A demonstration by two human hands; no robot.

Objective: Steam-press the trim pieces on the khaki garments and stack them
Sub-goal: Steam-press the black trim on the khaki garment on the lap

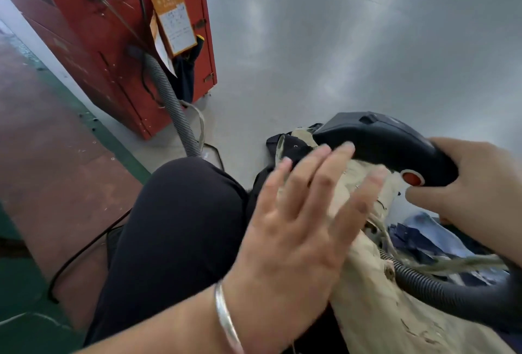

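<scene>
Left hand [299, 212], fingers straight, presses khaki fabric garment [367, 297]; at 3 o'clock, right hand [474, 187] grips black plastic steamer head [381, 141].

Your steamer [387, 144] is matt black plastic with a glossy red button [411, 177]. Its hose [440, 291] is ribbed grey plastic. The khaki garment [375, 305] is matt woven cloth, creased. The counter [353, 42] is smooth brushed metal with a dull sheen. The cabinet [118, 42] is red painted metal, scuffed. Your bracelet [226, 317] is polished silver metal.

Bright, diffuse daylight; soft glare streaks on grey tabletop [353, 42]; motion blur on left hand [299, 212]; wide-angle bending at edges.
</scene>
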